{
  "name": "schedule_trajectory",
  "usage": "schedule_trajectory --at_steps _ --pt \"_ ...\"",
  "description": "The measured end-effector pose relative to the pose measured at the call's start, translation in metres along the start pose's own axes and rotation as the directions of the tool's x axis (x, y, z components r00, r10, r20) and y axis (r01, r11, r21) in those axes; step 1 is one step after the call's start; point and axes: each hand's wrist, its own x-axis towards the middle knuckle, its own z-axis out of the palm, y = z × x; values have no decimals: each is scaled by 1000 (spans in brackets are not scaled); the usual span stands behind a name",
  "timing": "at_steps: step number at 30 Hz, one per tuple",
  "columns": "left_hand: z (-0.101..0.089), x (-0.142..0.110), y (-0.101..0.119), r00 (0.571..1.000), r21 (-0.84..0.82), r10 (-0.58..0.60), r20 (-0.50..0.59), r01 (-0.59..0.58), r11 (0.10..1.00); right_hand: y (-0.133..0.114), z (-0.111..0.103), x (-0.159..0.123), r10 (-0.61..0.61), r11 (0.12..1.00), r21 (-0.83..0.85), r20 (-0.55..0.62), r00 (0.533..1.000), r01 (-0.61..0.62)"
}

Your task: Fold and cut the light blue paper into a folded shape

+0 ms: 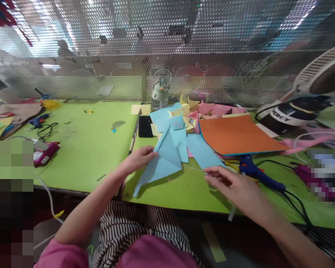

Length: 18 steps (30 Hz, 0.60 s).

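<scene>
My left hand is closed on the upper left edge of a folded light-blue sheet of paper, thumb on top. The sheet is creased into a pointed shape, tilted up off the green table. To the right, my right hand pinches the end of a thin pale strand that runs to the paper's right corner. What the strand is made of I cannot make out. A whitish stick shows below the right hand; whether the hand holds it is unclear. A blue glue gun lies just beyond that hand.
Blue strips, yellow and pink paper pieces and an orange sheet lie behind the hands. A black phone, clear bottle, black bottle and fan stand or lie around. The glue gun's cord trails right.
</scene>
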Motion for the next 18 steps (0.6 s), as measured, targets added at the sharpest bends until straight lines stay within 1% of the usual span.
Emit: schedule_trajectory --at_steps 1,2,3,5,6,7,8,10,12,15,18 --pt "-5 1 0 1000 9 -20 14 20 1000 9 -9 -8 -24 992 -123 -74 997 15" --pt "-8 2 1 999 11 -40 31 40 999 18 -18 -16 -37 977 -215 -142 989 5" --pt "-10 2 2 997 7 -55 56 54 998 25 -27 -23 -35 966 -260 -176 984 -12" --pt "-9 0 4 990 -18 -74 119 77 997 34 -42 -37 -2 965 -260 -163 987 -41" --pt "-7 -2 6 981 -46 -88 175 97 994 38 -47 -42 15 966 -254 -149 989 -53" --pt "-4 -4 8 971 -74 -95 219 113 991 41 -51 -47 23 961 -268 -154 988 -64" --pt "-1 -5 10 966 -101 -100 239 127 987 45 -53 -50 17 949 -307 -184 983 -73" --pt "2 -6 12 968 -145 -110 225 144 979 56 -56 -56 -39 899 -430 -277 960 -88" --pt "4 -4 12 975 -162 -129 179 159 974 71 -57 -60 -110 834 -545 -322 940 -90" --pt "3 -1 7 980 -158 -157 120 175 972 90 -52 -66 -179 762 -645 -294 939 -57" --pt "2 2 -3 982 -150 -168 82 179 972 96 -42 -68 -165 740 -672 -239 957 -40"
